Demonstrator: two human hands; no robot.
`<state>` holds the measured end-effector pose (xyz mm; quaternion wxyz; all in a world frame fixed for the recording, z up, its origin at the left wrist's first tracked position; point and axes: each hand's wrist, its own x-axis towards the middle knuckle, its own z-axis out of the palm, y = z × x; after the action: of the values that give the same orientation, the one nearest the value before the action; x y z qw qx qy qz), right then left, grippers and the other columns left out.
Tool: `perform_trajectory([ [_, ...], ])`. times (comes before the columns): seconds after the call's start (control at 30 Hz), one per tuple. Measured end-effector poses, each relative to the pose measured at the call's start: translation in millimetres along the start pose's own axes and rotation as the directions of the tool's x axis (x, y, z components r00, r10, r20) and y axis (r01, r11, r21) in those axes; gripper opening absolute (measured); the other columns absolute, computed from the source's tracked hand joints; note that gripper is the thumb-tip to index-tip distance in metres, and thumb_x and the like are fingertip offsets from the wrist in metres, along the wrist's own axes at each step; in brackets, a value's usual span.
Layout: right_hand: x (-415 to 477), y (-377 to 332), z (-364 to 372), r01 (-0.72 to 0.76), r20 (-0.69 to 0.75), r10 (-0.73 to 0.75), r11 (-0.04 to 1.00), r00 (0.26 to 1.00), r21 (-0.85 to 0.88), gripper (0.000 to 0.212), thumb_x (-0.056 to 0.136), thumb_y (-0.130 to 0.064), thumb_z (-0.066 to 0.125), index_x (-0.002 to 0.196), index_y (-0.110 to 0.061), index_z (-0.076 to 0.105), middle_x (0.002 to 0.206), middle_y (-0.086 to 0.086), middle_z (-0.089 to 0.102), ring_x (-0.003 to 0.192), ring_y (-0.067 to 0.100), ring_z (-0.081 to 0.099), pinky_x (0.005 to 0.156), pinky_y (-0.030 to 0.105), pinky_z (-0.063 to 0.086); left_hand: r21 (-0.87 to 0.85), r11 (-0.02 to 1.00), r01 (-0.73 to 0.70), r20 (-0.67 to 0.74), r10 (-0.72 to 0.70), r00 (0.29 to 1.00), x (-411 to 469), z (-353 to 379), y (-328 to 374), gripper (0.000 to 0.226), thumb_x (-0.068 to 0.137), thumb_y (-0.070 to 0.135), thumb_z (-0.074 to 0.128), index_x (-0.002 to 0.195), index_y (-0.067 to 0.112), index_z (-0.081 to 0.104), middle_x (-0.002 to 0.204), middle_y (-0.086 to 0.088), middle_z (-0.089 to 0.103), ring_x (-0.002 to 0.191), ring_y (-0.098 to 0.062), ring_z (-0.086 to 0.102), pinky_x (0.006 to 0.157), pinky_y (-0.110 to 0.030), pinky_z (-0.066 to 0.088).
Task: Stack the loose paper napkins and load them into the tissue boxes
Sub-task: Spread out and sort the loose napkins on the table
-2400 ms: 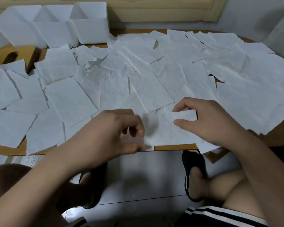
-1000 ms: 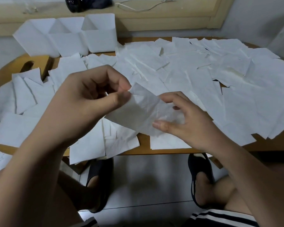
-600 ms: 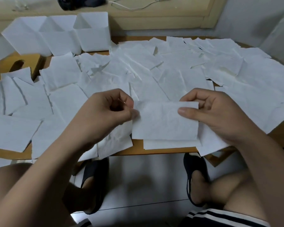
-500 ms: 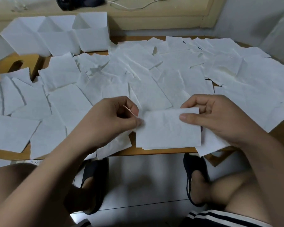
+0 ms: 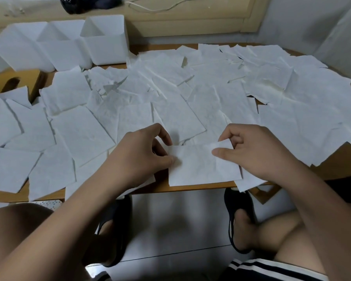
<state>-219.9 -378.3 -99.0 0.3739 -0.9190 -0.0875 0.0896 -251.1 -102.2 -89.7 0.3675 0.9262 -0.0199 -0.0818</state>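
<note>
A white paper napkin (image 5: 199, 167) lies at the table's near edge, on top of other napkins. My left hand (image 5: 138, 157) pinches its left edge between thumb and fingers. My right hand (image 5: 257, 151) pinches its upper right corner, which curls up a little. Many loose napkins (image 5: 176, 116) lie spread over the whole wooden table (image 5: 190, 188). Three open white tissue boxes (image 5: 105, 45) stand in a row at the far left.
A wooden box lid with a slot (image 5: 14, 82) lies at the far left, partly under napkins. A dark object and a cable rest on the ledge behind the table. My legs and dark sandals show below the table edge.
Both hands lifted a napkin, straightened it in the air, and have lowered it onto the stack at the table's near edge. Their grip on it has not let go.
</note>
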Motion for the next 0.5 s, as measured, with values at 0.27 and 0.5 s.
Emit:
perform_trajectory([
  [0.27, 0.8, 3.7, 5.8, 0.05, -0.109, -0.061, 0.994, 0.992, -0.1, 0.022, 0.083, -0.036, 0.089, 0.09, -0.032, 0.069, 0.073, -0.003, 0.061, 0.065, 0.006, 0.057, 0.064, 0.023, 0.047, 0.05, 0.998, -0.039, -0.044, 0.042, 0.998, -0.3, 9.2, -1.0, 0.029, 0.084, 0.029, 0.085, 0.102, 0.035, 0.063, 0.079, 0.02, 0.074, 0.073, -0.001, 0.07, 0.057, -0.021, 0.054],
  [0.5, 18.0, -5.7, 23.2, 0.134, -0.313, -0.172, 0.981, 0.934, -0.138, 0.019, 0.091, -0.041, 0.082, 0.091, -0.025, 0.07, 0.092, -0.012, 0.06, 0.087, 0.003, 0.06, 0.078, 0.025, 0.052, 0.057, 0.997, -0.051, -0.108, 0.057, 0.993, 3.9, 2.6, -2.1, 0.023, 0.086, 0.033, 0.083, 0.097, 0.035, 0.063, 0.082, 0.026, 0.07, 0.075, 0.0, 0.066, 0.059, -0.023, 0.048],
])
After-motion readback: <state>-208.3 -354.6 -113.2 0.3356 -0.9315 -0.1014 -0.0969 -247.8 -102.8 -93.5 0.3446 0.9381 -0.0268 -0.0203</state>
